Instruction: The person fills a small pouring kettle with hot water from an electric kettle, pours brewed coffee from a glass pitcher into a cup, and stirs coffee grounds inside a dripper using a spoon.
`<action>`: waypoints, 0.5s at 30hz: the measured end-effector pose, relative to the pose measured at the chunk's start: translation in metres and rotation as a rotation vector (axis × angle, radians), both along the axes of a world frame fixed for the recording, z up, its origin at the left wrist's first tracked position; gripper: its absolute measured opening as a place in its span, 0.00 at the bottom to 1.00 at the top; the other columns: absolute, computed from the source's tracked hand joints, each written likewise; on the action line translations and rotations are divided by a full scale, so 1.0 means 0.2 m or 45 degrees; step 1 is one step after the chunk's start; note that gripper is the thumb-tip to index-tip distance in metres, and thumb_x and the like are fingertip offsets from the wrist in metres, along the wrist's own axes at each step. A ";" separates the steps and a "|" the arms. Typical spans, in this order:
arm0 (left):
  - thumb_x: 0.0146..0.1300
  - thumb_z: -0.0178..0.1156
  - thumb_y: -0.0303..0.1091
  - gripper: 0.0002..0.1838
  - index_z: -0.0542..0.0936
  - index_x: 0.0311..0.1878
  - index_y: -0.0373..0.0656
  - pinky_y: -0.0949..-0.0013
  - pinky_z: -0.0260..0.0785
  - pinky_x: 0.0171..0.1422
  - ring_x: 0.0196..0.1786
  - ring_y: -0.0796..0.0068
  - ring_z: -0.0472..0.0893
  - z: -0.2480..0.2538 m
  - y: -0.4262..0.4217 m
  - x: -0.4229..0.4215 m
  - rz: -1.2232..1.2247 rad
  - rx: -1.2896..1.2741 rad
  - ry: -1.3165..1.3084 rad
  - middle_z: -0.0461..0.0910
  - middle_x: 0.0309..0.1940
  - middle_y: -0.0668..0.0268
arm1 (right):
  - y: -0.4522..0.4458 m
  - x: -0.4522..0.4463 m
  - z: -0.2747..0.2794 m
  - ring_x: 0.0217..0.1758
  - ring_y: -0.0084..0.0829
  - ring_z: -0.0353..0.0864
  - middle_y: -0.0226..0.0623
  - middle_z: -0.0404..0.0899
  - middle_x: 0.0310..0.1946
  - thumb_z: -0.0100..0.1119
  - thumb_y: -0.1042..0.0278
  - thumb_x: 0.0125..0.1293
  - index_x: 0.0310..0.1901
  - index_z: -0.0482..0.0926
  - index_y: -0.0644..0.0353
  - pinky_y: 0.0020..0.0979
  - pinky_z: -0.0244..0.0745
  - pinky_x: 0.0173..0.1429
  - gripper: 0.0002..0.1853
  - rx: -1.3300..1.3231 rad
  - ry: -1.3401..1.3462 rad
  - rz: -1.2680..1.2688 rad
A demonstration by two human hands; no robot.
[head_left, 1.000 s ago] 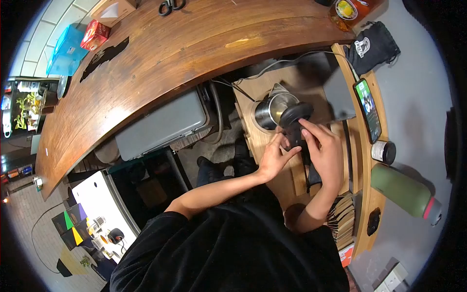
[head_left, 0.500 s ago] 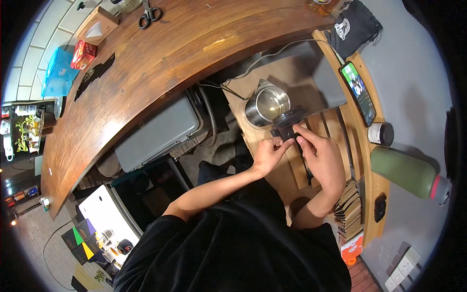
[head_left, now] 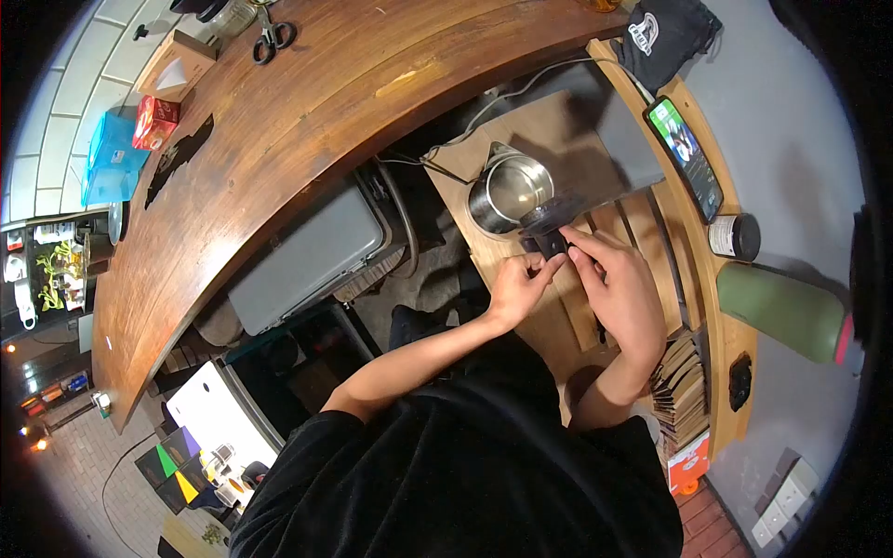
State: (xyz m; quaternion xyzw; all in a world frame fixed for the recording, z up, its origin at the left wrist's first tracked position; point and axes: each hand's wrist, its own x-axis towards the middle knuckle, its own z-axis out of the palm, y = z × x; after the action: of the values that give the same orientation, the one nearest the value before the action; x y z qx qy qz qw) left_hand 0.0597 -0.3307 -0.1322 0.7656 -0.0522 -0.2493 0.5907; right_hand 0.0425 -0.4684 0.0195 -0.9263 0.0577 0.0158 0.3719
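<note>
A steel kettle point(head_left: 517, 189) stands on a wooden board, its top open and its inside visible. Just below its rim is a black lid-like part with a handle point(head_left: 551, 219), held at a tilt. The fingers of my left hand point(head_left: 523, 290) pinch this black part from the left. On its right side, my right hand point(head_left: 621, 284) grips it with thumb and index finger. Both hands nearly meet at the handle, and the fingers partly hide it.
A wooden counter point(head_left: 307, 121) curves above, with scissors point(head_left: 273, 39) and boxes on it. To the right are a phone point(head_left: 686, 153), a dark jar point(head_left: 735, 237) and a green bottle point(head_left: 781, 307). A grey case point(head_left: 302, 256) lies to the left.
The black part has tilted and moved slightly down and left with both hands, showing more of the kettle's opening. The whole view has shifted as the head moved.
</note>
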 end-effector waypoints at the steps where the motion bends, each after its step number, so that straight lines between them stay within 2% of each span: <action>1: 0.73 0.66 0.50 0.27 0.80 0.24 0.35 0.63 0.63 0.26 0.19 0.80 0.68 0.01 0.00 0.00 -0.002 -0.002 0.011 0.73 0.14 0.65 | 0.00 0.01 0.01 0.41 0.52 0.84 0.51 0.84 0.43 0.59 0.70 0.72 0.57 0.85 0.59 0.44 0.77 0.45 0.15 0.000 0.003 0.003; 2: 0.73 0.66 0.50 0.27 0.80 0.24 0.35 0.63 0.63 0.26 0.19 0.80 0.68 0.02 0.00 0.01 0.002 -0.002 0.014 0.73 0.14 0.65 | 0.01 0.02 0.02 0.42 0.51 0.84 0.50 0.83 0.44 0.59 0.71 0.72 0.56 0.85 0.61 0.44 0.77 0.46 0.14 0.022 0.052 -0.014; 4: 0.72 0.66 0.44 0.23 0.83 0.25 0.35 0.65 0.62 0.27 0.21 0.82 0.69 0.02 0.00 0.01 0.000 -0.009 0.033 0.76 0.15 0.64 | 0.01 0.02 0.01 0.42 0.50 0.85 0.50 0.83 0.46 0.59 0.72 0.72 0.55 0.85 0.62 0.43 0.78 0.46 0.14 0.046 0.103 -0.027; 6: 0.72 0.66 0.47 0.25 0.82 0.25 0.35 0.65 0.63 0.27 0.20 0.81 0.69 0.01 0.01 0.01 0.003 -0.013 0.013 0.76 0.15 0.64 | 0.01 0.02 -0.04 0.41 0.45 0.85 0.46 0.81 0.47 0.60 0.75 0.71 0.53 0.85 0.63 0.42 0.78 0.45 0.12 -0.056 -0.230 0.040; 7: 0.72 0.66 0.50 0.27 0.81 0.25 0.35 0.64 0.63 0.27 0.19 0.80 0.69 0.00 0.01 0.01 0.000 -0.017 -0.008 0.75 0.15 0.64 | 0.01 0.02 -0.03 0.41 0.45 0.85 0.46 0.81 0.47 0.60 0.75 0.71 0.53 0.85 0.63 0.42 0.78 0.45 0.12 -0.056 -0.228 0.040; 9: 0.72 0.66 0.50 0.27 0.81 0.25 0.34 0.64 0.63 0.26 0.19 0.79 0.69 0.00 0.01 0.01 -0.005 0.000 0.000 0.75 0.14 0.64 | 0.02 0.02 0.02 0.39 0.39 0.84 0.43 0.80 0.48 0.62 0.76 0.69 0.52 0.83 0.63 0.39 0.77 0.43 0.11 0.039 -0.245 -0.122; 10: 0.72 0.66 0.49 0.26 0.81 0.26 0.34 0.63 0.63 0.26 0.18 0.79 0.69 0.00 0.01 0.01 -0.009 0.019 0.004 0.74 0.14 0.63 | 0.02 0.02 -0.01 0.45 0.38 0.82 0.42 0.78 0.51 0.71 0.72 0.64 0.58 0.79 0.60 0.39 0.77 0.48 0.21 0.082 -0.258 -0.183; 11: 0.72 0.66 0.49 0.26 0.81 0.26 0.34 0.63 0.63 0.26 0.18 0.79 0.69 -0.02 0.00 0.00 -0.011 0.017 0.012 0.74 0.14 0.63 | 0.03 0.03 -0.02 0.45 0.38 0.82 0.42 0.78 0.51 0.71 0.72 0.64 0.58 0.79 0.60 0.39 0.77 0.48 0.21 0.080 -0.250 -0.184; 13: 0.71 0.67 0.47 0.25 0.82 0.27 0.34 0.62 0.63 0.26 0.18 0.77 0.69 -0.07 -0.01 -0.02 0.049 -0.040 -0.067 0.74 0.14 0.61 | 0.08 0.08 -0.04 0.56 0.43 0.78 0.43 0.75 0.58 0.80 0.66 0.56 0.65 0.75 0.57 0.41 0.74 0.56 0.35 0.036 -0.571 -0.232; 14: 0.71 0.67 0.47 0.25 0.82 0.27 0.34 0.62 0.63 0.26 0.18 0.77 0.69 -0.10 -0.01 -0.02 0.053 -0.042 -0.065 0.74 0.14 0.61 | 0.09 0.09 -0.06 0.65 0.47 0.74 0.45 0.71 0.63 0.84 0.62 0.49 0.68 0.71 0.57 0.44 0.71 0.63 0.44 0.036 -0.503 -0.232; 15: 0.71 0.67 0.46 0.24 0.82 0.27 0.33 0.61 0.64 0.27 0.18 0.74 0.71 -0.11 -0.01 -0.02 0.058 -0.064 -0.111 0.75 0.14 0.59 | 0.11 0.09 -0.08 0.65 0.47 0.74 0.45 0.71 0.63 0.84 0.62 0.49 0.68 0.71 0.57 0.44 0.71 0.63 0.44 0.035 -0.502 -0.224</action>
State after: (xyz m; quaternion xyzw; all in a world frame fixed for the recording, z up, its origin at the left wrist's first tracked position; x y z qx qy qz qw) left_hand 0.0553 -0.3321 -0.1537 0.7617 -0.0666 -0.2006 0.6125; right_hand 0.0612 -0.4464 0.0039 -0.8977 0.0642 -0.1974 0.3887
